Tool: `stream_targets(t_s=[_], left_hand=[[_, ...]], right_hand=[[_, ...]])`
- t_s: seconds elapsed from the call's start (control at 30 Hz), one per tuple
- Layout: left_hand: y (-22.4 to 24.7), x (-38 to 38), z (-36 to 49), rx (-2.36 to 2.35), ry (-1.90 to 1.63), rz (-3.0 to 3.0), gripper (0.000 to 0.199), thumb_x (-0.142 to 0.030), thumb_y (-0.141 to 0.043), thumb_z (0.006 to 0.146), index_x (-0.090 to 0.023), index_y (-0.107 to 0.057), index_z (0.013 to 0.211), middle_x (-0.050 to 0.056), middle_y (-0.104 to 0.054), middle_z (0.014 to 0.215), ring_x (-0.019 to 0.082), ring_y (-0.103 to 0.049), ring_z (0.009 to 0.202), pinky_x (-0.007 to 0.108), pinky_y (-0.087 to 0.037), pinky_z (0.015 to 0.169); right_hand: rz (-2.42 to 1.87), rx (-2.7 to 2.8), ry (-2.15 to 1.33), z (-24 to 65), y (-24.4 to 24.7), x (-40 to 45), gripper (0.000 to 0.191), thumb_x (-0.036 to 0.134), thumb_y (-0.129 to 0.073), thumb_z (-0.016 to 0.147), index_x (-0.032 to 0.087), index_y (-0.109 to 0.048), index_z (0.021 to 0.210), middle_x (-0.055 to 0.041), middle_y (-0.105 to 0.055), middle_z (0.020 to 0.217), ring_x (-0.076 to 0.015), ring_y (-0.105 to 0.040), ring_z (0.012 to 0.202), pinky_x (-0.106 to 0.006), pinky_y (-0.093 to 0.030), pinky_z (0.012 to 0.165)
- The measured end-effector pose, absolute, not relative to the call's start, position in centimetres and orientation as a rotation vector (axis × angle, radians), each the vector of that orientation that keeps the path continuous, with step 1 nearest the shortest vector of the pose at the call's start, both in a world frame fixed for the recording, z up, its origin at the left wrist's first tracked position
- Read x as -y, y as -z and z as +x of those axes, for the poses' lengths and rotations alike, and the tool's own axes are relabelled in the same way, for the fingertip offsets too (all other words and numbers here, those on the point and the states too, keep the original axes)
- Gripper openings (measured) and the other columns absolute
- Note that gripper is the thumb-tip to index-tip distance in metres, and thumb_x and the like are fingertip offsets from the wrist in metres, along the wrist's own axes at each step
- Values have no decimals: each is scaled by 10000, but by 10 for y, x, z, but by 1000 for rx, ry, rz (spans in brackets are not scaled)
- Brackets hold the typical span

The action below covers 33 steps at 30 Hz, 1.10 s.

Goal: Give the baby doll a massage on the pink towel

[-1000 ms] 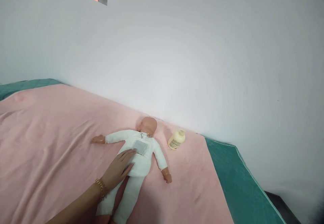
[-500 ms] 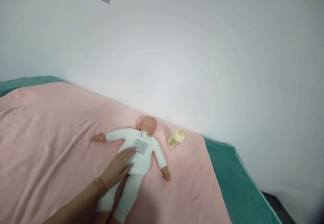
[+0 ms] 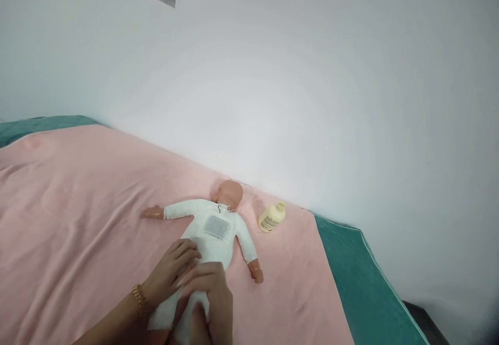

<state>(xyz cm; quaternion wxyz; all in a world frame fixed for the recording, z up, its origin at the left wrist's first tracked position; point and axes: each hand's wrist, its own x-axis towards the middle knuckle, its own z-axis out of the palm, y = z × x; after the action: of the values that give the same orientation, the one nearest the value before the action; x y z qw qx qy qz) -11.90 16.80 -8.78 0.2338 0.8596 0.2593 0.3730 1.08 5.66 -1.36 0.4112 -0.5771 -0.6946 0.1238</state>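
Observation:
A doll (image 3: pixel 212 249) with a white cloth body lies on its back on a pink blanket (image 3: pixel 93 178), arms spread. A grey patch (image 3: pixel 217 227) shows on its chest. My left hand (image 3: pixel 171 269), with a gold bracelet at the wrist, rests by the doll's waist, fingers loosely bent and holding nothing visible. Close beside it, over the doll's hips and upper legs, is my right hand (image 3: pixel 212 293), its fingers curled toward the left hand. What those fingers hold, if anything, is hidden.
A pale yellow bottle (image 3: pixel 272 217) leans on the blanket right of the doll's head. Green sheet (image 3: pixel 362 277) shows at the right edge. A white wall (image 3: pixel 273 101) rises behind, and a dark object (image 3: pixel 424 319) stands at the lower right.
My left hand has drawn back from the doll's chest toward its waist. My right hand has come into view from the bottom, next to the left.

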Motion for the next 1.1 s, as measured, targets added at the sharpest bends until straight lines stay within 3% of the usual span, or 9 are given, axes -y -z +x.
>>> stream_targets(t_s=[0.13, 0.27, 0.4, 0.67, 0.9, 1.1], left_hand=[[84, -164, -119, -733, -1032, 2332, 265, -235, -365, 990, -210, -628, 977, 78, -605, 973, 229, -520, 971, 381, -446, 869], [86, -166, -115, -723, -1038, 2336, 232, -228, -391, 992, -207, -618, 1035, 64, -608, 1010, 219, -508, 994, 367, -413, 891], [85, -170, -113, -720, -958, 2371, 237, -218, -380, 992, -196, -615, 971, 59, -614, 990, 215, -512, 960, 358, -401, 870], [81, -173, -107, -773, -836, 2371, 254, -201, -366, 987, -179, -582, 855, 43, -607, 923, 210, -506, 908, 357, -397, 839], [82, -182, -104, -760, -884, 2429, 252, -223, -366, 991, -190, -612, 947, 64, -597, 996, 221, -510, 967, 365, -409, 874], [84, -184, -99, -768, -860, 2410, 251, -206, -373, 983, -189, -609, 902, 59, -604, 989, 215, -520, 963, 359, -411, 869]], right_hand=[[-1490, 1608, -329, 40, 18, -76, 386, 37, -404, 752, 258, -621, 983, -56, -596, 968, -240, -559, 976, -400, -478, 846], [-1557, 1652, -348, 57, 53, -83, 364, -1, -420, 777, 230, -635, 957, -58, -589, 981, -231, -532, 973, -387, -447, 850], [-1529, 1635, -348, 52, 87, -85, 377, -33, -418, 780, 223, -637, 950, -56, -588, 978, -223, -526, 959, -369, -427, 839], [-1536, 1473, -342, 43, 107, -94, 335, -31, -402, 799, 217, -623, 835, -43, -584, 913, -214, -520, 912, -353, -400, 812], [-1559, 1471, -297, 49, 91, -104, 319, 4, -429, 809, 221, -629, 930, -51, -589, 986, -226, -519, 958, -370, -393, 844], [-1603, 1460, -315, 49, 96, -113, 262, 47, -420, 851, 221, -617, 859, -46, -592, 949, -232, -513, 934, -375, -378, 832]])
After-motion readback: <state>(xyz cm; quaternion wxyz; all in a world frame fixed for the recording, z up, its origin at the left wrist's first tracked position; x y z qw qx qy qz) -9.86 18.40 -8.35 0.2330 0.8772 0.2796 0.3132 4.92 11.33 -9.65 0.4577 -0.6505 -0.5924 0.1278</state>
